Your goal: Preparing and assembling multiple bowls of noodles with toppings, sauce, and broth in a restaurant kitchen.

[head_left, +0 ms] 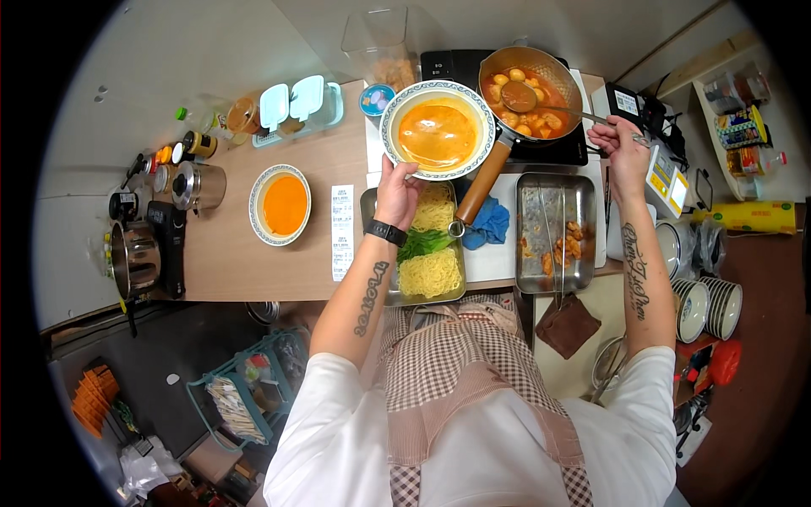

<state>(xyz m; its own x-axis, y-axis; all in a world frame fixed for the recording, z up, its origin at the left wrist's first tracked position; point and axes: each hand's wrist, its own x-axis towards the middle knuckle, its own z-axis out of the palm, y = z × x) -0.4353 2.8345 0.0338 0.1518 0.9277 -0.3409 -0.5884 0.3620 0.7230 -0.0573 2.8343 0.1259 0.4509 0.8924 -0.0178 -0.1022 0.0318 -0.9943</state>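
A soup bowl (256, 212) sits on the table (325, 144), wood showing to the front edge (262, 297), a receipt (341, 232) beside it. The left hand (397, 196) holds a second bowl (389, 127) up — the pan's handle (486, 188) juts close by. Over the pan (532, 57), a ladle (519, 96) — gripped in the right hand (623, 154), a scale (669, 186) near that wrist.

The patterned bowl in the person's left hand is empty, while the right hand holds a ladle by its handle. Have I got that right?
Not quite: the head view shows that the patterned bowl in the left hand is not empty but holds orange soup. The rest stands: the right hand holds a ladle by its handle.
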